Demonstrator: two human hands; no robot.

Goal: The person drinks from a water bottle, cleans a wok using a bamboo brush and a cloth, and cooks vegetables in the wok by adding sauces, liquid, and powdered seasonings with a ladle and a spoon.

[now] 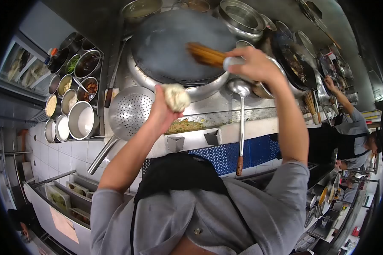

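Nearest is a black fabric apron (174,174); past it, a smooth steel ladle (242,127) with a wooden grip lies to the right and a round steel strainer (130,112), punched with small holes, to the left. The cloth (176,98) is a bunched, off-white lump with soft folds, raised before the wok's near rim. The left hand (162,114) is curled around it, some fingers hidden. Well apart from it, the right hand (254,63) grips the pale end of a brush (205,55), its brown bristles stiff-looking and motion-blurred, above the broad, dark, hazy wok (166,46). Shiny round metal bowls (241,16) stand beyond.
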